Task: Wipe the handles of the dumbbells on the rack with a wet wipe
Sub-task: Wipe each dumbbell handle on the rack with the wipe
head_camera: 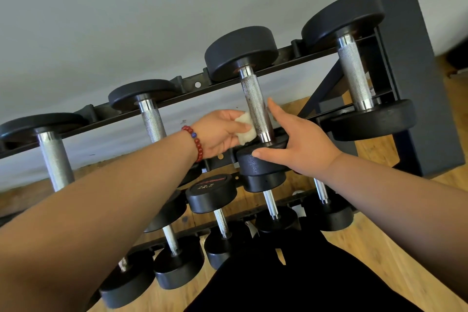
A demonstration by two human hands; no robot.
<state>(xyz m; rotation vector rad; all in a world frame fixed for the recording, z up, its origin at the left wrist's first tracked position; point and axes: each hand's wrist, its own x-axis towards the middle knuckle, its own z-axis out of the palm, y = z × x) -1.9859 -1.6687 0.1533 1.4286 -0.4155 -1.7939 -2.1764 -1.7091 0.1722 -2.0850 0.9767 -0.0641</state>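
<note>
Pale grey wall (126,20) behind; light wood floor (374,243) — dark navy block (417,83) standing right.

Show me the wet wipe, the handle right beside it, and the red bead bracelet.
wet wipe (244,129), head view, middle of the crumpled white wad.
handle (255,105), head view, knurled middle of the steel bar.
red bead bracelet (196,145), head view, a bead midway along the strand.

A single head-worn wide-angle view looks forward and down, tilted, from close above the rack (187,83) by the wall (126,20)
</note>
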